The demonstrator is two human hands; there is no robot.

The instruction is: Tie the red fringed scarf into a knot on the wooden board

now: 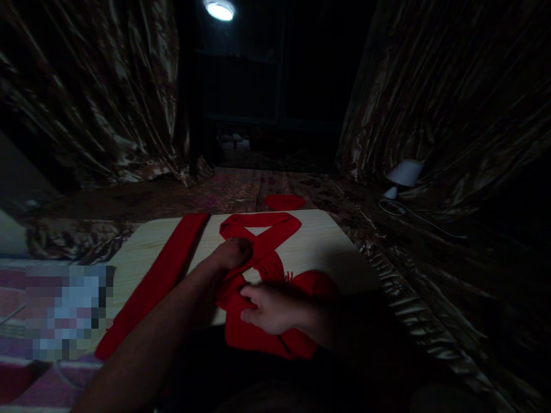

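Observation:
A red fringed scarf (275, 232) lies looped and crossed over itself on a pale wooden-topped table (331, 241). My left hand (235, 253) is closed on the scarf near its crossing, with the fingertips partly hidden. Nearer to me, my right hand (273, 310) has its thumb and forefinger curled on a wider red part of the fabric that hangs over the table's near edge. Tassels show between the hands. Beside my right wrist is a rounded red cloth piece (316, 282). A long folded red strip of cloth (157, 281) stretches along the left, under my left forearm.
Another red piece (284, 202) lies beyond the table's far edge on a patterned cover (232, 186). A small white lamp (404, 172) with a cord stands at right. Patterned curtains (142, 103) hang on both sides. A blurred-out object (71, 312) rests at left. The room is dim.

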